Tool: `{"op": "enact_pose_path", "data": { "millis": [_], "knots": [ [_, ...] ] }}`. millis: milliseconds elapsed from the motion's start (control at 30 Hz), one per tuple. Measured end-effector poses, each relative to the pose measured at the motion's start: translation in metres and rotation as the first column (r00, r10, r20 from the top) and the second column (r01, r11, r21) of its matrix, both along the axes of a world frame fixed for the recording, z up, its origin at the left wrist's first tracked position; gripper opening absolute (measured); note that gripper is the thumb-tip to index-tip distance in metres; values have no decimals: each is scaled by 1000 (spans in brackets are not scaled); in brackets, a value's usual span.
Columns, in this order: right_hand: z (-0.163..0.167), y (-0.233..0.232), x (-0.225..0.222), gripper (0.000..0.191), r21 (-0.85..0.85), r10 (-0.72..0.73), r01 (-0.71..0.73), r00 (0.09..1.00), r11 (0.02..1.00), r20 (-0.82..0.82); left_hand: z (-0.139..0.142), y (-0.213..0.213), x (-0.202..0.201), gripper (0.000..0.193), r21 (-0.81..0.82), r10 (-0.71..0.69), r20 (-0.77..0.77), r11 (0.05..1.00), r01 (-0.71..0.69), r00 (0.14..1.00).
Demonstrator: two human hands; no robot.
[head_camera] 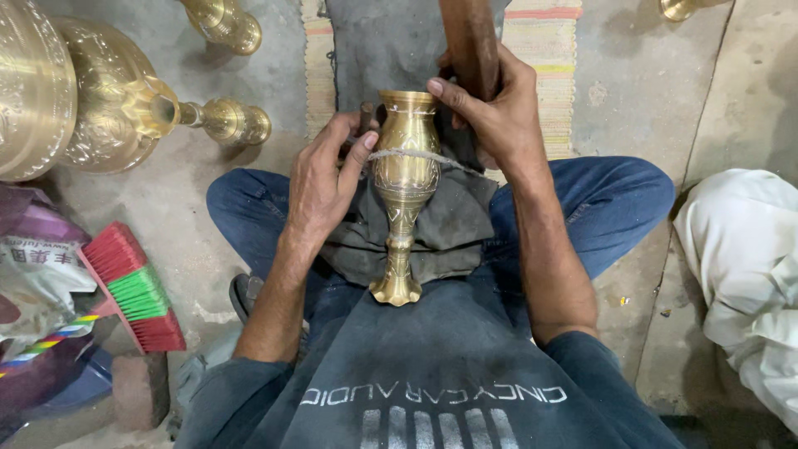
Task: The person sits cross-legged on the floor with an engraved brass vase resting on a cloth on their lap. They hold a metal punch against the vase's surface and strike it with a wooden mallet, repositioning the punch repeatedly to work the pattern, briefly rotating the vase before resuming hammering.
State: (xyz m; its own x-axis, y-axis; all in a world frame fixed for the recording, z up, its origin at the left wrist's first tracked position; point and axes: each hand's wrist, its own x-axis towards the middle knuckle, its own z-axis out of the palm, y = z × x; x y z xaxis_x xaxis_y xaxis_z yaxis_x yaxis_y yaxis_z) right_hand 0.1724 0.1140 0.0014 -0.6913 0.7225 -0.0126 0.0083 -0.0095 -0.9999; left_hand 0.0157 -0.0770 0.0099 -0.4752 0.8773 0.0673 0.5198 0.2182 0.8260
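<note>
Then I had the brass vase (pixel 404 195) lying on the dark cloth (pixel 449 229) across my lap; my left hand (pixel 322 185) gripped its body, my right hand (pixel 489 112) closed around the wooden post (pixel 470 40) just beyond, thumb on its rim.

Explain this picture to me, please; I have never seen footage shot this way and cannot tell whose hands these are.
The one camera sits on a person's head and looks down, so both hands are that person's own. They sit cross-legged on a concrete floor. A brass vase lies on a dark cloth over the lap, a cord round its belly. The left hand grips its side; the right hand touches its rim and holds a brown wooden piece. Left lie larger brass vessels and a red-and-green brush. The white cloth at right seems another person's garment.
</note>
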Motion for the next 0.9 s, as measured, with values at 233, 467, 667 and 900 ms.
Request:
{"op": "enact_pose_path", "data": {
  "millis": [233, 467, 667, 900],
  "knots": [
    [-15, 5, 16, 29, 22, 38, -38, 999, 999, 33, -2, 0, -4, 24, 0, -36, 33, 999, 36, 999],
    [-22, 24, -1, 35, 52, 92, -100, 986, 994, 139, 1, 9, -1, 21, 33, 23, -52, 999, -21, 998],
    [-28, 24, 2, 52, 69, 88, -96, 991, 993, 104, 7, 18, -7, 17, 246, 29, 130, 967, -61, 991],
    [-34, 18, 2, 60, 31, 50, -55, 988, 998, 143, 8, 65, -33, 28, 299, -237, 394, 947, 120, 888]
  ]
}}
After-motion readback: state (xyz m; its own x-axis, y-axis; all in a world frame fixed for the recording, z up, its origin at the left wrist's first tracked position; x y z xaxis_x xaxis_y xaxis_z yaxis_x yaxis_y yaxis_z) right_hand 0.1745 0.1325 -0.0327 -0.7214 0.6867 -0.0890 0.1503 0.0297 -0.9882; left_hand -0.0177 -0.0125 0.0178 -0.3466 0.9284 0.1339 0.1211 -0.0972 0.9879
